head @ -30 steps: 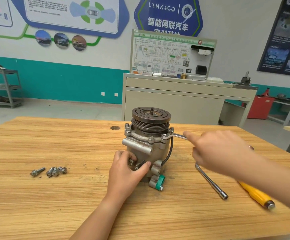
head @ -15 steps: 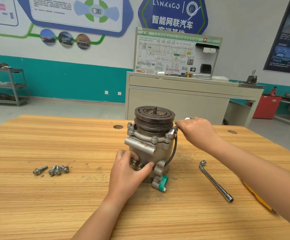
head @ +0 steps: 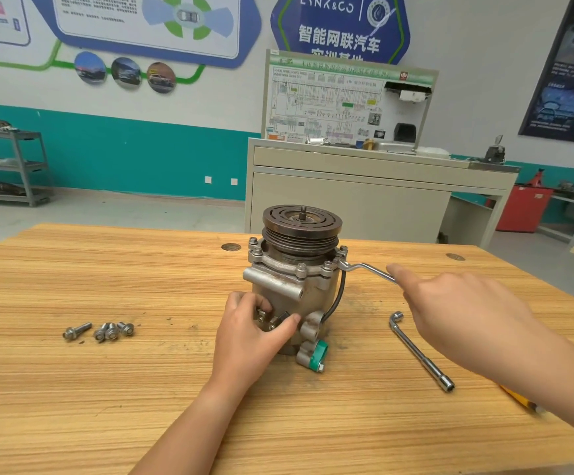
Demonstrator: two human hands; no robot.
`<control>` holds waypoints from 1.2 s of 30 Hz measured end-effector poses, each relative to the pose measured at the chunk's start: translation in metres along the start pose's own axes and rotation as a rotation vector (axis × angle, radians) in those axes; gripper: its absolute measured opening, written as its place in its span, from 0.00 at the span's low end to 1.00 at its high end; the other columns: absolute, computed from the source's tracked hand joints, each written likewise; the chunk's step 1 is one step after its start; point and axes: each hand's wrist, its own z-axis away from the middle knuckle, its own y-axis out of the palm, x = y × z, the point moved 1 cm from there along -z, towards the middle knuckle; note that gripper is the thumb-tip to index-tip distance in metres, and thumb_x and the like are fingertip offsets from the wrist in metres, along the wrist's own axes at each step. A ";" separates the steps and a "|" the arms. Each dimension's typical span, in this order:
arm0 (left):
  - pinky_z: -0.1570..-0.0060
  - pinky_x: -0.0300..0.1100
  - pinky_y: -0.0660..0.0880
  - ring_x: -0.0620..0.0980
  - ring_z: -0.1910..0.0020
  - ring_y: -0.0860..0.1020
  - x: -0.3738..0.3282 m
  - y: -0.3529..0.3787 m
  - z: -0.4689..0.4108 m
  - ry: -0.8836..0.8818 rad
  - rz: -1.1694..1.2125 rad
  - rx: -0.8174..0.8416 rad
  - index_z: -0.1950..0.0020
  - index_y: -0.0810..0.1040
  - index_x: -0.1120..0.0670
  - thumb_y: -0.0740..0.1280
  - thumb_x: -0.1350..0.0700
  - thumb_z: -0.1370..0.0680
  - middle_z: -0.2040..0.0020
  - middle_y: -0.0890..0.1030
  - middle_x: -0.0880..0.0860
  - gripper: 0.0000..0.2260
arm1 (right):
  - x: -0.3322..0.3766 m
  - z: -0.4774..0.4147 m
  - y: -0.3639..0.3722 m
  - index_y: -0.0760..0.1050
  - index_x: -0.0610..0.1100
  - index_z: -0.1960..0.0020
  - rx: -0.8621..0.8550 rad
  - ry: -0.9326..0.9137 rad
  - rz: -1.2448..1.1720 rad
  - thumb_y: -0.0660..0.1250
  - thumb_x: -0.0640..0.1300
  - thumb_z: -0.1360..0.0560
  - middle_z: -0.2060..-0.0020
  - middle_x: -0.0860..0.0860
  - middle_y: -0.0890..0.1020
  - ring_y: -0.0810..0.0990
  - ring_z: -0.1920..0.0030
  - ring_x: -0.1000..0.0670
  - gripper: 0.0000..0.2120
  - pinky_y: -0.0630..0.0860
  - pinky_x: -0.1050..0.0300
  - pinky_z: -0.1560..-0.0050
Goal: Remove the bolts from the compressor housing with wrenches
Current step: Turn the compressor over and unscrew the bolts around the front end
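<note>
We see the compressor point(head: 296, 289) standing upright near the middle of the wooden table point(head: 73, 389), its dark grooved pulley point(head: 302, 224) on top. Our left hand point(head: 249, 341) wraps the near left side of its lower body: the thumb lies across the front, reaching right towards a cast lug, and the other fingers point(head: 244, 299) curl round the left side over some small fittings. That hand is closed on the compressor's body.

A bent wrench point(head: 364, 269) sits on a bolt at the right edge of the compressor's top flange, and its handle runs out to the right. Our right hand point(head: 460, 310) is at the handle's far end, to the right of the compressor. The index finger point(head: 402, 274) is stretched out along the handle, touching it; the rest of the grip is hidden behind the hand, so we cannot tell whether the fingers close round the handle.

More bolts point(head: 301, 269) stand in the flange around the pulley. Four loose bolts point(head: 102, 330) lie in a row on the table, well to the left of the compressor. A second, L-shaped socket wrench point(head: 419, 351) lies on the table to the right, near our right forearm, and a yellow handle point(head: 518, 399) shows just beyond the arm's near edge.
</note>
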 end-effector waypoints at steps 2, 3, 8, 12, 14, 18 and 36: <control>0.61 0.22 0.64 0.34 0.54 0.70 0.001 0.000 0.000 -0.001 0.002 0.002 0.63 0.70 0.49 0.74 0.45 0.37 0.56 0.72 0.47 0.14 | 0.005 -0.002 -0.003 0.44 0.54 0.26 -0.012 0.024 0.000 0.52 0.41 0.22 0.71 0.54 0.65 0.62 0.73 0.54 0.28 0.58 0.59 0.76; 0.61 0.23 0.64 0.35 0.54 0.70 0.001 0.000 0.000 0.000 0.001 0.000 0.63 0.70 0.49 0.74 0.46 0.36 0.56 0.72 0.47 0.14 | 0.007 -0.003 -0.005 0.45 0.53 0.26 -0.011 0.038 0.002 0.52 0.41 0.22 0.72 0.54 0.65 0.61 0.73 0.53 0.28 0.58 0.58 0.76; 0.60 0.23 0.64 0.36 0.55 0.70 0.001 0.000 0.000 0.000 0.004 -0.011 0.63 0.70 0.49 0.74 0.46 0.37 0.57 0.72 0.47 0.14 | 0.015 -0.010 -0.016 0.52 0.52 0.27 0.072 0.039 0.044 0.54 0.38 0.24 0.72 0.54 0.64 0.60 0.73 0.52 0.27 0.59 0.58 0.77; 0.60 0.23 0.63 0.34 0.53 0.69 0.001 0.000 0.000 -0.002 -0.006 -0.003 0.63 0.70 0.49 0.74 0.46 0.36 0.56 0.72 0.47 0.15 | 0.031 -0.008 -0.030 0.48 0.42 0.25 0.101 -0.046 0.155 0.54 0.32 0.26 0.70 0.48 0.66 0.59 0.74 0.51 0.31 0.56 0.58 0.79; 0.60 0.22 0.63 0.33 0.53 0.69 0.001 0.001 0.000 -0.003 -0.009 -0.002 0.62 0.70 0.49 0.74 0.46 0.36 0.56 0.72 0.47 0.15 | 0.040 -0.006 -0.034 0.44 0.35 0.26 0.143 -0.109 0.199 0.54 0.30 0.27 0.69 0.46 0.68 0.61 0.74 0.50 0.32 0.56 0.58 0.79; 0.61 0.22 0.63 0.32 0.54 0.69 0.001 0.001 0.000 -0.001 0.002 -0.006 0.63 0.70 0.49 0.74 0.47 0.36 0.57 0.71 0.47 0.15 | 0.046 -0.007 -0.038 0.44 0.31 0.27 0.179 -0.162 0.256 0.55 0.29 0.26 0.73 0.47 0.61 0.61 0.75 0.52 0.31 0.55 0.58 0.79; 0.60 0.22 0.63 0.30 0.55 0.69 0.000 0.000 0.000 -0.017 0.017 0.013 0.62 0.70 0.48 0.71 0.42 0.38 0.57 0.72 0.45 0.15 | 0.040 -0.013 -0.026 0.48 0.34 0.27 0.099 -0.167 0.278 0.55 0.32 0.25 0.68 0.47 0.72 0.71 0.71 0.46 0.29 0.57 0.58 0.80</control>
